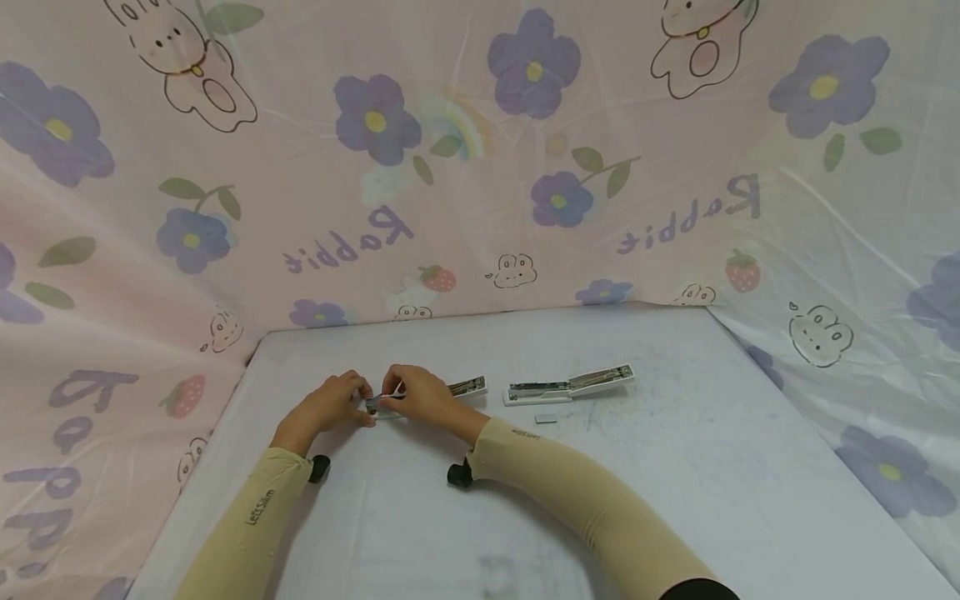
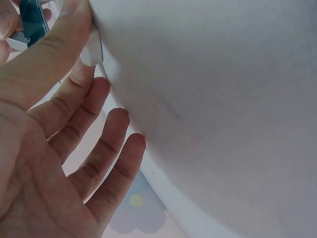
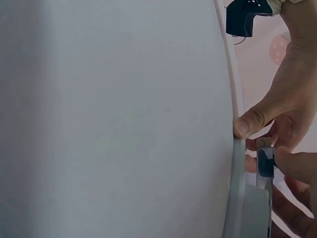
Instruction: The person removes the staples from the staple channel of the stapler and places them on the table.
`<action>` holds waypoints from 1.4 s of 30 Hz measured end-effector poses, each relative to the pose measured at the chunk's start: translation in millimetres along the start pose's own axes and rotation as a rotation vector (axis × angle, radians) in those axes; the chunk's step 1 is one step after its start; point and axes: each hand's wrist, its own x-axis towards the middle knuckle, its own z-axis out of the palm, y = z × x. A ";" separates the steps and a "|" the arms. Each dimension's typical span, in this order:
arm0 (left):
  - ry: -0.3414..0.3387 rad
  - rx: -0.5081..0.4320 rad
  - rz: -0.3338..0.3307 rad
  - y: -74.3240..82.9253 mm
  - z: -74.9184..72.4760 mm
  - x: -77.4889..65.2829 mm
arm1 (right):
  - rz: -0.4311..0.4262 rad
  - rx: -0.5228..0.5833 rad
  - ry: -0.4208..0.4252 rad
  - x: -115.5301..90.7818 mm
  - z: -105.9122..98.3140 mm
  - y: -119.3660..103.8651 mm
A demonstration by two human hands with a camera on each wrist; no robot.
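An opened white stapler [image 1: 468, 387] lies on the table, its near part hidden by both hands. My left hand [image 1: 333, 405] grips the stapler's front end between thumb and fingers; in the left wrist view, the other fingers of this hand [image 2: 84, 134] are spread below the white base end [image 2: 92, 49]. My right hand [image 1: 423, 395] pinches a small dark, shiny metal piece [image 3: 266, 161], apparently a strip of staples, at the stapler's front. Fingers partly cover this piece, so whether it sits inside the channel cannot be told.
Right of the hands, a second opened stapler [image 1: 568, 386] lies with its top folded back. A small grey strip of staples [image 1: 546, 418] is just in front of it. The white table [image 1: 420, 533] meets a patterned cloth [image 1: 465, 183] at the back and sides.
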 end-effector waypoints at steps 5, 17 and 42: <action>0.002 0.003 0.003 -1.0 0.9 0.9 | -0.028 0.000 -0.008 1.1 -0.6 -0.8; 0.001 -0.005 0.006 3.2 0.1 -0.9 | -0.103 0.060 -0.005 -1.9 -4.0 2.5; -0.005 -0.023 -0.012 3.3 -2.1 -2.7 | -0.136 0.142 0.027 -27.2 -28.2 -0.9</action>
